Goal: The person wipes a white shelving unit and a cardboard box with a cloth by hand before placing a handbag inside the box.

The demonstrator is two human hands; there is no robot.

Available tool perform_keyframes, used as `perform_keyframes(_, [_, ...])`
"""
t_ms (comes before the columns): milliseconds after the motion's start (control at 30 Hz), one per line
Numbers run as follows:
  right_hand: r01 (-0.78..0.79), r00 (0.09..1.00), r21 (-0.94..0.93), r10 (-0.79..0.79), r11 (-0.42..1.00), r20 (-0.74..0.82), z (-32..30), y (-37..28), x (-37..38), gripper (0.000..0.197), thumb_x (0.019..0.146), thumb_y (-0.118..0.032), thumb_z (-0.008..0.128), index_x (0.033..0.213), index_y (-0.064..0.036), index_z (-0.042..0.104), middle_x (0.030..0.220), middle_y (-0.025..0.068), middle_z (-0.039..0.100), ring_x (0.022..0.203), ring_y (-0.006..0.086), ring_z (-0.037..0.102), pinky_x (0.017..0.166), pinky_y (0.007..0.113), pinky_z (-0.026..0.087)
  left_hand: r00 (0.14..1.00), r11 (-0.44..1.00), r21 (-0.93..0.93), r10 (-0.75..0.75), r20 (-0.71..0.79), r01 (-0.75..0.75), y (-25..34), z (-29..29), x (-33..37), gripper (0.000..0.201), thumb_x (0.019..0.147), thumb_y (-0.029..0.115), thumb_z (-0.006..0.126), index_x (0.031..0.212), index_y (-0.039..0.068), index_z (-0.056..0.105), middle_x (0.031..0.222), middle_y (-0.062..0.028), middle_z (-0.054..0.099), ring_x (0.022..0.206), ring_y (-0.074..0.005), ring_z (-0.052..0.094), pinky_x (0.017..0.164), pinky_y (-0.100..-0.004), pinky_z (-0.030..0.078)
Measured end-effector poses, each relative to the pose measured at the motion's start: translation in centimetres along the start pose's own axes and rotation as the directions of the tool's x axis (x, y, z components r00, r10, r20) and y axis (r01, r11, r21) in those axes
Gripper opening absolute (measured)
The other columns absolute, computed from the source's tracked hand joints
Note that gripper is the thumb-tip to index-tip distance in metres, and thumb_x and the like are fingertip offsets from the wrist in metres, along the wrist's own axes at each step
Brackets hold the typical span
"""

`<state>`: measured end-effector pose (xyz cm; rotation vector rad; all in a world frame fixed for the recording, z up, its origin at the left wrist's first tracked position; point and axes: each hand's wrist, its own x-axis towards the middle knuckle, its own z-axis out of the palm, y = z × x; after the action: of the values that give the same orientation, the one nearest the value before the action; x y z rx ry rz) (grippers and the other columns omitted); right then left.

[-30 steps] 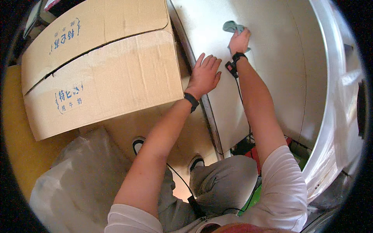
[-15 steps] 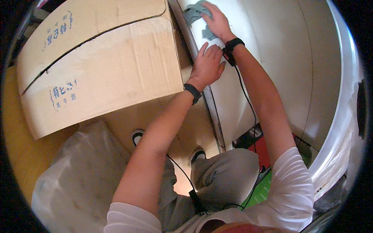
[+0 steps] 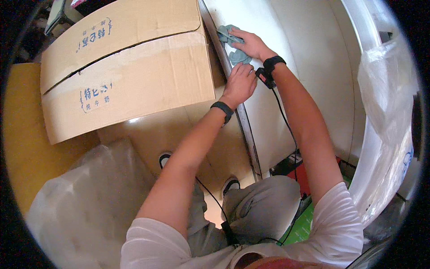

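Observation:
A grey-green cloth point(image 3: 224, 34) lies bunched on a white surface point(image 3: 268, 112), close to its dark metal edge. My right hand point(image 3: 253, 45) is on the cloth, thumb and fingers over it; part of the cloth shows beyond the fingers and part below them. Just nearer to me, my left hand point(image 3: 241, 84) rests by the metal edge point(image 3: 244, 123), fingers extended and loosely bent, the tips beside the lower fold of the cloth. Whether they touch it I cannot tell. Both wrists wear black bands, and a small black device point(image 3: 265, 78) on a cable hangs at the right one.
A large cardboard box point(image 3: 148, 76) with flaps stands left of my left hand. Translucent plastic sheeting point(image 3: 89, 188) bulges at the lower left. More clear plastic wrap point(image 3: 387, 98) hangs on the right. A black cable point(image 3: 286, 119) runs beneath my right forearm. Red and green items point(image 3: 302, 177) lie below.
My right hand and the cloth have come nearer to me along the surface, closer to my left hand. The fingers of my left hand are less spread. The view has shifted a little.

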<state>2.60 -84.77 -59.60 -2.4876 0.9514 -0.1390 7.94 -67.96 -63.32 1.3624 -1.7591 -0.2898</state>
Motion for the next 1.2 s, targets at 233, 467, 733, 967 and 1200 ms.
perform_keyframes(233, [-0.070,0.995,-0.117,0.077,0.991,0.061,-0.3,-2.7,-2.2,0.044,0.086,-0.029,0.066,0.125,-0.0105,0.062,0.130,0.0119,0.059,0.116,0.0318,0.058,0.101,0.038,0.045,0.992,0.993,0.043,0.116,-0.048,-0.114,-0.7,-0.6,-1.7,0.021,0.087,0.018,0.058,0.101,0.003,0.064,0.114,-0.0175,0.057,0.118,-0.0325,0.050,0.111,-0.0447,0.032])
perform_keyframes(467, [-0.150,0.980,-0.159,0.168,0.976,0.107,-0.7,-4.7,-6.0,0.036,0.083,-0.021,0.067,0.115,-0.0048,0.065,0.117,0.0147,0.061,0.106,0.0345,0.060,0.093,0.040,0.048,0.978,0.991,-0.062,0.129,0.165,-0.120,0.5,-2.8,-2.7,0.022,0.087,0.015,0.057,0.106,0.004,0.062,0.110,-0.0141,0.058,0.111,-0.0321,0.054,0.103,-0.0441,0.038])
perform_keyframes(733, [-0.133,0.986,-0.017,0.134,0.991,0.103,0.9,-5.6,-9.0,0.036,0.079,-0.012,0.065,0.113,-0.0032,0.066,0.116,0.0176,0.062,0.106,0.0367,0.060,0.094,0.042,0.048,0.834,0.995,0.069,0.027,0.551,-0.078,4.3,-7.8,-2.1,0.021,0.088,0.016,0.054,0.103,0.005,0.063,0.101,-0.0153,0.066,0.093,-0.0337,0.066,0.077,-0.0462,0.054])
perform_keyframes(967, [-0.209,0.914,0.323,0.302,0.923,-0.270,2.9,-1.6,-10.5,0.042,0.080,-0.011,0.064,0.121,-0.0003,0.061,0.117,0.0209,0.060,0.113,0.0366,0.057,0.101,0.039,0.043,0.655,0.991,0.097,-0.136,0.744,0.095,8.0,-22.5,6.1,0.028,0.088,0.020,0.054,0.108,0.005,0.064,0.095,-0.0194,0.069,0.090,-0.0374,0.067,0.080,-0.0468,0.053])
perform_keyframes(1200, [-0.025,0.775,0.730,0.474,0.683,-0.417,1.9,3.0,-6.7,0.037,0.088,0.001,0.047,0.122,0.0011,0.062,0.110,0.0132,0.067,0.101,0.0189,0.062,0.092,0.028,0.046,0.907,0.985,0.154,0.012,0.422,-0.084,-4.7,-26.3,13.6,0.038,0.090,0.027,0.052,0.122,0.008,0.061,0.120,-0.0191,0.061,0.112,-0.0359,0.057,0.095,-0.0432,0.045])
